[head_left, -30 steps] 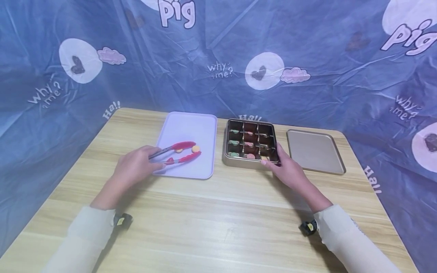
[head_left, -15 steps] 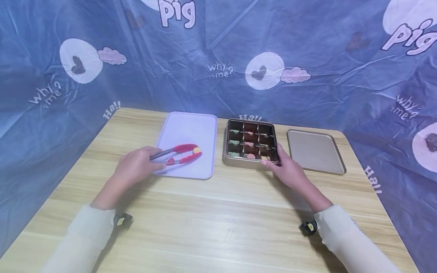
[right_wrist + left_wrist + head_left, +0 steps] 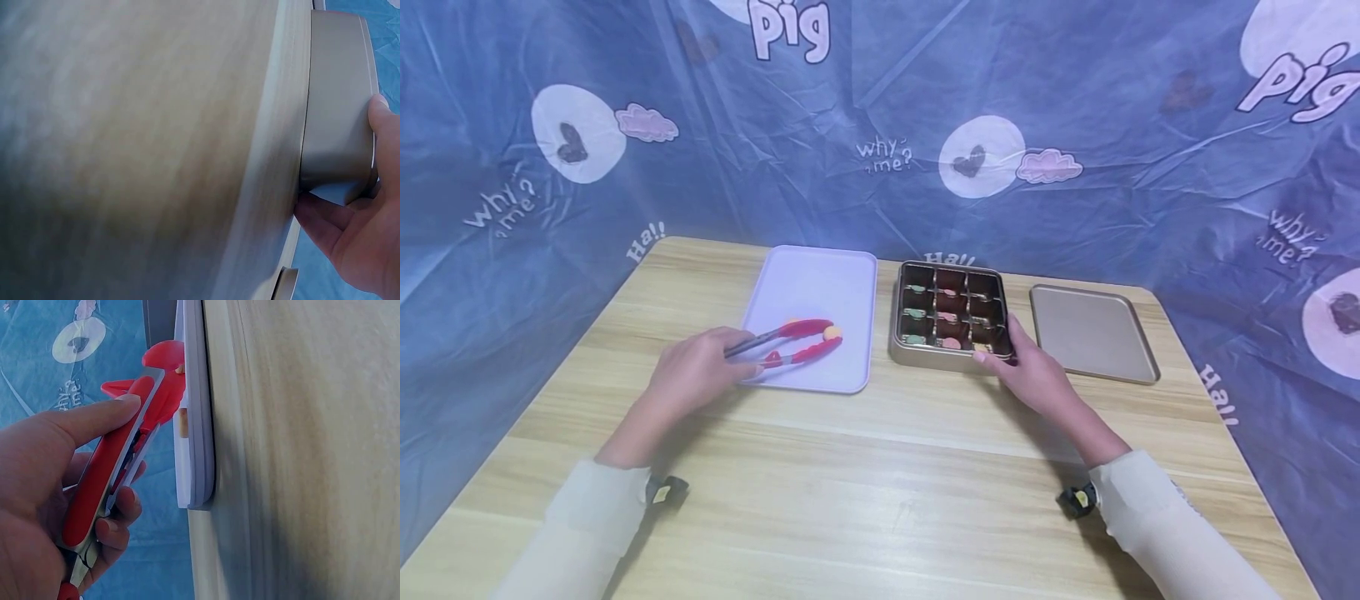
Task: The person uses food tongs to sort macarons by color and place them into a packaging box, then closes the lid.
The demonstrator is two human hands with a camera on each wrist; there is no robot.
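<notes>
the left hand (image 3: 696, 373) grips a pair of red-tipped tongs (image 3: 790, 340) by the metal handles, fingers curled round them with the forefinger laid along the upper arm, as the left wrist view shows plainly. the tongs' red ends are closed on a small round orange-yellow sweet (image 3: 832, 332), held over the near right part of a pale lilac tray (image 3: 820, 275) that lies on the wooden desk (image 3: 880, 492) towards its far edge, left of the middle. whether the sweet touches the tray surface cannot be told. just right of the tray, close beside it but not touching, stands a square gold tin (image 3: 925, 354) divided into nine compartments, several of which hold small coloured sweets in green, pink and cream. the right hand (image 3: 1036, 375) holds the tin at its near right corner, thumb on the rim and fingers curled against the side wall, which the right wrist view confirms. the tin's flat gold lid (image 3: 1093, 333) lies on the desk just to the right of the tin, near the far right corner. both forearms wear pale cream sleeves (image 3: 1157, 517), and a blue printed cloth (image 3: 880, 125) hangs behind the desk.
</notes>
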